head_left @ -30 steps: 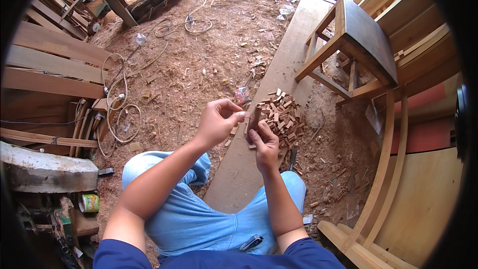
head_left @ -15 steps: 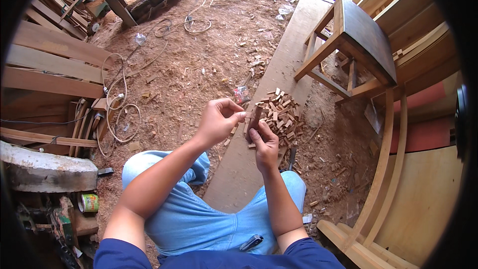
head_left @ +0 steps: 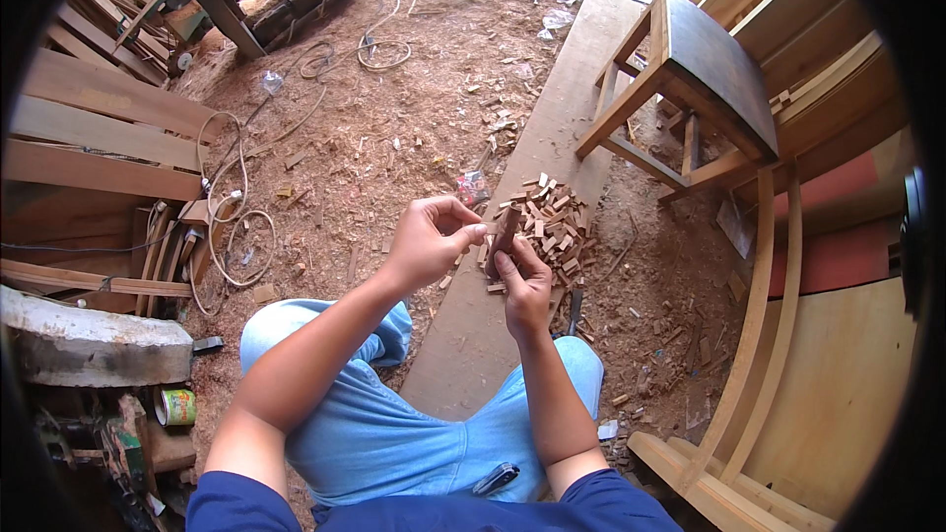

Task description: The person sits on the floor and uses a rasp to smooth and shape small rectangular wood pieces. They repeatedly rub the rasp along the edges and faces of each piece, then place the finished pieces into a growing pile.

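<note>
My right hand (head_left: 526, 288) is closed round a dark brown piece of wood (head_left: 504, 240), which it holds nearly upright over the plank. Beside it, my left hand (head_left: 434, 241) pinches thumb and forefinger together against the wood's left side. What lies in that pinch is too small to make out. Just beyond the right hand, a heap of small wooden blocks (head_left: 560, 227) sits on a long flat plank (head_left: 461, 335) running between my knees. A dark narrow tool (head_left: 575, 310) rests by my right knee.
To the right of the plank stands a wooden stool (head_left: 711, 64), with curved wooden frame parts (head_left: 764, 335) nearer. Loops of pale cable (head_left: 229, 236) and stacked boards (head_left: 108, 128) lie left. Sawdust and chips cover the floor (head_left: 374, 158). A small can (head_left: 175, 407) sits lower left.
The dark piece of wood has shifted slightly up in my right hand's grip, its top leaning a little right. My left fingers stay pinched beside it. The whole view has moved slightly.
</note>
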Demonstrator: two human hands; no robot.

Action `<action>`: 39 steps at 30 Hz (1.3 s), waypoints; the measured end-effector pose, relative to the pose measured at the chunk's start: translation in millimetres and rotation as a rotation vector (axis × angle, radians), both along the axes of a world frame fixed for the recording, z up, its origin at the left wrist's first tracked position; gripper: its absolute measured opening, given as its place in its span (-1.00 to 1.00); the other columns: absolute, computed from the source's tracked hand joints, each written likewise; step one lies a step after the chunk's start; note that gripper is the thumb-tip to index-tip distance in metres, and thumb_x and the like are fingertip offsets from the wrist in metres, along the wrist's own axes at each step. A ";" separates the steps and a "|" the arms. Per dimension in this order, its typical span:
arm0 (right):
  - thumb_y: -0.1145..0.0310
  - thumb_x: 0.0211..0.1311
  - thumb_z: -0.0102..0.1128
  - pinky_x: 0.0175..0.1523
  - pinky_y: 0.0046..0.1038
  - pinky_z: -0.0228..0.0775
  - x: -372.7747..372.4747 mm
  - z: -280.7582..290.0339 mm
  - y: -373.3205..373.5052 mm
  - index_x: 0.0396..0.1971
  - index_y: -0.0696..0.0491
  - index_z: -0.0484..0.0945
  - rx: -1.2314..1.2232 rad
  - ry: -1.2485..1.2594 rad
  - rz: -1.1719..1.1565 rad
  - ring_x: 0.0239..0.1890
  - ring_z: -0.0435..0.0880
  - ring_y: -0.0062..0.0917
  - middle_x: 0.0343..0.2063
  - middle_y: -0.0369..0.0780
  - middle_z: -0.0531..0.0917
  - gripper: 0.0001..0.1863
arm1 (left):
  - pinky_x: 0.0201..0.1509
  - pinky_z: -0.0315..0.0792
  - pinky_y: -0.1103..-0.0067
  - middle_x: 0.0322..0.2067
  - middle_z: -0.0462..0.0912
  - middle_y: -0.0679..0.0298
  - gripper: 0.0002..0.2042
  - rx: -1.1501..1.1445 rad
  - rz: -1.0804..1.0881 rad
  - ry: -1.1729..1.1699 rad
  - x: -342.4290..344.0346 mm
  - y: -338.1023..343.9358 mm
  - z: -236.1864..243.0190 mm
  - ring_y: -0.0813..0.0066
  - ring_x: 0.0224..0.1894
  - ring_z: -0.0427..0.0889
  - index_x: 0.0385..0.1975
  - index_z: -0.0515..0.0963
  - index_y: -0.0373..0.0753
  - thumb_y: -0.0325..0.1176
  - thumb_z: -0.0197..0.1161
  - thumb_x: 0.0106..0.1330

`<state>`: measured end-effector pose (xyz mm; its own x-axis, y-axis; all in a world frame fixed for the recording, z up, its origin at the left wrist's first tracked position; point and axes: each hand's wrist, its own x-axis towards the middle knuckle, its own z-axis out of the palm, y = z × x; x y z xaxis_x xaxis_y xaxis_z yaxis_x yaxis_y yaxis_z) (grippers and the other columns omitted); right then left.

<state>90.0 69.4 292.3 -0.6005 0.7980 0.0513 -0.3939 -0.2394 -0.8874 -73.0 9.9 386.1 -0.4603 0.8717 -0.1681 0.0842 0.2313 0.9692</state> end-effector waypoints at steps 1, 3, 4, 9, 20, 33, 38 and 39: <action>0.54 0.51 0.23 -0.01 -0.56 0.41 0.2 -0.1 0.2 0.09 0.22 0.69 0.004 -0.012 -0.006 -0.14 0.58 -0.68 -0.13 -0.36 0.64 -0.75 | -0.20 0.64 0.61 -0.35 0.83 0.19 -0.92 -0.005 0.022 0.005 0.2 0.5 0.1 0.60 -0.28 0.79 -0.26 0.73 -0.36 -0.48 0.46 0.37; 0.54 0.51 0.23 -0.01 -0.56 0.42 0.4 -0.2 0.3 0.09 0.22 0.69 -0.004 0.006 0.016 -0.14 0.58 -0.68 -0.13 -0.37 0.64 -0.76 | -0.19 0.64 0.62 -0.35 0.83 0.20 -0.92 -0.016 0.071 0.015 -0.1 1.0 0.7 0.60 -0.28 0.80 -0.26 0.73 -0.36 -0.48 0.46 0.37; 0.54 0.51 0.23 -0.01 -0.56 0.42 0.5 0.0 0.1 0.08 0.22 0.69 -0.001 0.020 0.030 -0.14 0.59 -0.68 -0.13 -0.37 0.64 -0.76 | -0.19 0.64 0.62 -0.36 0.83 0.20 -0.92 -0.015 0.052 0.015 0.0 0.6 1.3 0.60 -0.28 0.80 -0.26 0.73 -0.36 -0.48 0.46 0.37; 0.53 0.51 0.22 -0.01 -0.57 0.41 1.9 1.5 0.1 0.09 0.22 0.69 -0.029 0.031 0.033 -0.15 0.59 -0.68 -0.14 -0.37 0.64 -0.76 | -0.21 0.64 0.62 -0.36 0.83 0.21 -0.92 0.037 0.018 0.025 0.2 2.1 3.7 0.60 -0.29 0.80 -0.27 0.73 -0.36 -0.48 0.46 0.37; 0.51 0.52 0.22 -0.05 -0.57 0.37 7.3 0.7 2.9 0.13 0.21 0.69 -0.029 0.005 0.027 -0.18 0.54 -0.69 -0.19 -0.37 0.59 -0.72 | -0.24 0.62 0.62 -0.35 0.83 0.20 -0.92 0.013 0.013 0.062 11.5 -0.2 1.7 0.64 -0.34 0.75 -0.26 0.73 -0.36 -0.48 0.45 0.38; 0.52 0.55 0.18 0.03 -0.58 0.45 4.3 -11.1 6.0 0.19 0.19 0.65 -0.070 0.068 0.057 -0.12 0.62 -0.69 -0.07 -0.34 0.71 -0.70 | -0.24 0.62 0.63 -0.40 0.83 0.21 -0.91 0.002 0.089 0.125 15.4 -1.0 1.0 0.63 -0.32 0.78 -0.29 0.74 -0.37 -0.47 0.46 0.37; 0.53 0.54 0.19 0.01 -0.58 0.46 3.2 -14.4 5.1 0.19 0.19 0.64 -0.096 0.072 0.038 -0.13 0.63 -0.69 -0.06 -0.33 0.72 -0.69 | -0.20 0.63 0.61 -0.36 0.83 0.20 -0.93 0.028 0.066 0.122 15.6 -0.2 0.3 0.62 -0.30 0.77 -0.27 0.74 -0.36 -0.49 0.44 0.39; 0.53 0.54 0.19 0.01 -0.58 0.46 3.0 -15.2 5.2 0.19 0.19 0.64 -0.088 0.067 0.048 -0.13 0.63 -0.68 -0.06 -0.33 0.72 -0.69 | -0.18 0.63 0.60 -0.33 0.84 0.19 -0.94 0.025 0.080 0.154 15.1 -0.1 0.1 0.62 -0.30 0.77 -0.26 0.73 -0.36 -0.50 0.43 0.40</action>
